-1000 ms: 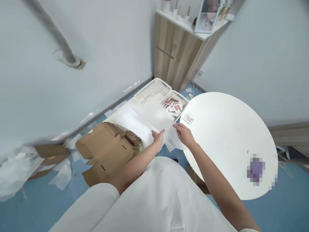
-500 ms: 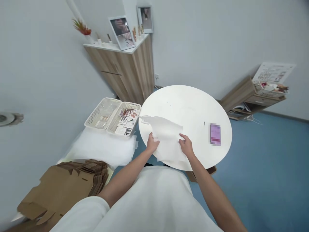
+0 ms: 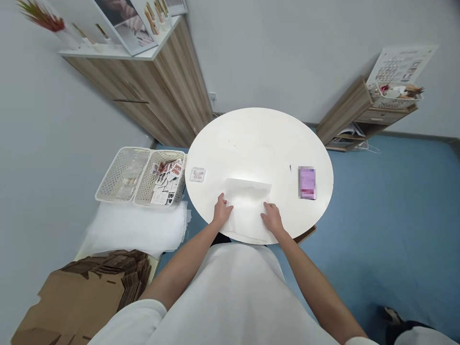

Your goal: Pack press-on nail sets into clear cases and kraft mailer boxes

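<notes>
Your left hand [image 3: 223,212] on left edge of thin white sheet [image 3: 247,201], which lies flat on white table [image 3: 258,129], bit below center of frame. Right hand [image 3: 273,219] at its right edge, fingers half curled. Can't tell if either's pinching or just resting, tbh. Small clear case [image 3: 197,174] left of sheet, stack of white sheets [image 3: 136,225] lower left of frame.

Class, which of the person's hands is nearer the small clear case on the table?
Left. The left hand, touching the white sheet, is right of the case and lower in view; the right hand, at the sheet's right edge, is farther right.
</notes>
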A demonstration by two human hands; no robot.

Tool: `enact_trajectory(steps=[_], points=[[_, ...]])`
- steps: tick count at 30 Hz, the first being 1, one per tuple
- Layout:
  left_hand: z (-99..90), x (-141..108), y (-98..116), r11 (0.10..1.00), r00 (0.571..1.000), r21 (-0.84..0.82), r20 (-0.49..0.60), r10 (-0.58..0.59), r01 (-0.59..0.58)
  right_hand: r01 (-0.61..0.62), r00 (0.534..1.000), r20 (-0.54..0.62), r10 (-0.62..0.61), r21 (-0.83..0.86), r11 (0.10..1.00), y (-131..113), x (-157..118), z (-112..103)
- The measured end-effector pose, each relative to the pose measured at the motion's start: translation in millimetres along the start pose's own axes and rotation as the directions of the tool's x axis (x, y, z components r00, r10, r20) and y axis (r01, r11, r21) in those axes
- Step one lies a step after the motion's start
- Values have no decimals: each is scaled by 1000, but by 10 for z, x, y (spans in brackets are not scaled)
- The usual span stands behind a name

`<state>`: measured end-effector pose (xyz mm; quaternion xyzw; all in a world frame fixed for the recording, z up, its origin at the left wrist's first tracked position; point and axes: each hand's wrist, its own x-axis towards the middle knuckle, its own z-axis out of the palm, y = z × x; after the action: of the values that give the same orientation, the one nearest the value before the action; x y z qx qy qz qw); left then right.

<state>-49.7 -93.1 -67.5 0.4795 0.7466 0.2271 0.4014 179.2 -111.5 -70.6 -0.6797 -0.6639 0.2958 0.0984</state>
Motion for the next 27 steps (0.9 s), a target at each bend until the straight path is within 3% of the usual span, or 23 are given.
enact_trajectory(steps=[4, 6, 10, 13, 17, 19, 27], points=[[27, 61, 1, 992, 996, 89, 6, 88, -88, -21, 998, -61, 8, -209, 978, -46, -4, -11], [19, 56, 6, 978, 987, 141, -30, 159, -153, 30, 996, -68, -52, -286, 958, -71, -27, -38], [-52, -32, -1, 913, 945, 306, -97, 312, -270, 213, 977, 69, -202, -325, 921, -98, -83, -94], [-136, -115, -27, 862, 929, 375, -5, 370, -342, 245, 965, 170, -201, -305, 920, -80, -99, -104], [-221, -182, -31, 791, 881, 395, 281, 380, -467, 229, 960, 222, -170, -274, 934, -31, -64, -93], [-235, -198, -10, 771, 856, 396, 367, 365, -499, 220, 962, 221, -163, -266, 939, -22, -36, -98], [-191, -239, -21, 763, 842, 379, 361, 399, -524, 233, 956, 245, -161, -300, 925, -70, -48, -108]])
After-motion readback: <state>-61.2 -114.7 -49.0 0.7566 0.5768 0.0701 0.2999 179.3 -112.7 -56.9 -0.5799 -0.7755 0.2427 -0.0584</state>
